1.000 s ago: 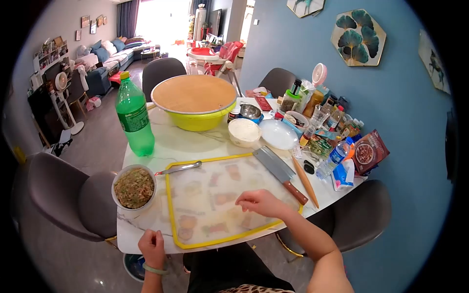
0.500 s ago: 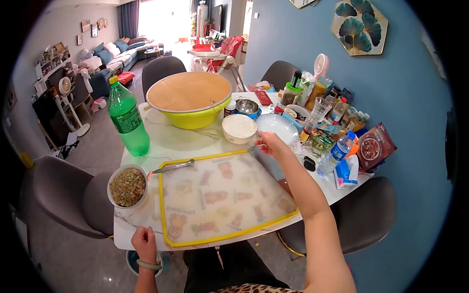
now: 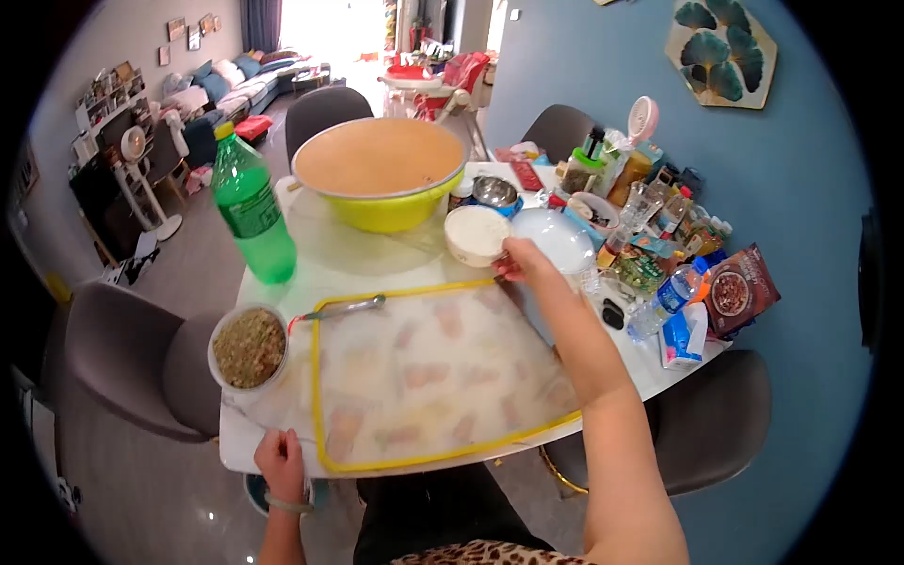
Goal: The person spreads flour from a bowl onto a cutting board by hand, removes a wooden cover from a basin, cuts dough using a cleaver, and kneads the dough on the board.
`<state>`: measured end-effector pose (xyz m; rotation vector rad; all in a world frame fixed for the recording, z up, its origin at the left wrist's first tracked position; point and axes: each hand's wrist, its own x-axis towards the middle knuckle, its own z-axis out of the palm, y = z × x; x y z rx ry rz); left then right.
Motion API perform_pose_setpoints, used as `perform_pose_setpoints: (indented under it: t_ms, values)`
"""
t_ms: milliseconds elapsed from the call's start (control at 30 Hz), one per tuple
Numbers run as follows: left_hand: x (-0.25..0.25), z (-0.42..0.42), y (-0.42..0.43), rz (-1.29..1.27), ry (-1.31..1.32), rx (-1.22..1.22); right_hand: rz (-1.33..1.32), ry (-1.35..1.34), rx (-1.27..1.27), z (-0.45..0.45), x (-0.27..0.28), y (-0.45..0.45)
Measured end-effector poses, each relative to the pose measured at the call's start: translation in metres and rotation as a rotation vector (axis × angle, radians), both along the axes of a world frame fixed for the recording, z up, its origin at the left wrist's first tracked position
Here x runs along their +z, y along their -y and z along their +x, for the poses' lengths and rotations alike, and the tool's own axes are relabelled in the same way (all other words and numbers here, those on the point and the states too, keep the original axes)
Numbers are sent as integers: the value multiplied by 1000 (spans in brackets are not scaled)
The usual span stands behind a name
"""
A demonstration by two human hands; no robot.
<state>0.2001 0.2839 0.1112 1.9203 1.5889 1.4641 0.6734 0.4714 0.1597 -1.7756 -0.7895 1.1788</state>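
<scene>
- Touching R side of white flour bowl (image 3: 475, 237) w/ right hand (image 3: 520, 260), just above ctr of frame; holding thumb + fingers narrow at its edge, can't tell if actually gripping.
- Curling left hand (image 3: 280, 458) into a loose fist at lower L of frame, by front edge of marble-look table (image 3: 363, 256); can't tell if holding anything inside.
- Wearing pale bangle (image 3: 288, 507) just below that fist, lower L.
- Stretching R forearm (image 3: 603, 372) over part-hidden cleaver (image 3: 524, 303), R of ctr.
- Facing yellow-edged pastry mat (image 3: 428, 405) at lower ctr, w/ metal utensil (image 3: 363, 304) lying across its upper L corner.
- Seeing pale plate (image 3: 557, 237) just R of flour bowl; also small metal bowl (image 3: 494, 191), upper ctr.
- Seeing yellow-green basin (image 3: 388, 217) under round tan cover (image 3: 381, 155), upper ctr.
- Seeing green soda bottle (image 3: 252, 218) at upper L, bowl of minced filling (image 3: 250, 348) below it, L of mat.
- Spotting water bottle (image 3: 670, 298), tissue pack (image 3: 683, 339) + food packet (image 3: 739, 294) crowding together, R of frame.
</scene>
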Motion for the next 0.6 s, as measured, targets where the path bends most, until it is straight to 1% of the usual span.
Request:
perform_pose_setpoints:
  t_ms: [67,100,167,267,333,400,433,500,567,600]
  values:
    - [0,-1,1,3,-12,-27,72,21,44,1,-1,-1]
    - [2,0,3,-24,-16,-21,45,16,51,-1,-4,-1]
    - [5,4,2,-50,70,-23,123,93,-48,-4,0,-1]
    - [1,2,1,-51,75,-33,145,120,-45,-4,4,2]
    - [3,3,2,-22,50,-33,175,112,-47,-6,13,9]
    - [3,0,2,-92,152,-56,165,113,-6,-6,23,14]
    - [8,3,5,-94,147,-59,177,120,18,-6,28,19]
    - [18,16,10,-169,151,-216,183,106,15,-6,38,28]
    - [53,54,10,54,-303,-461,185,91,36,-7,44,35]
    - [60,77,10,-10,-514,-510,182,90,42,-8,47,40]
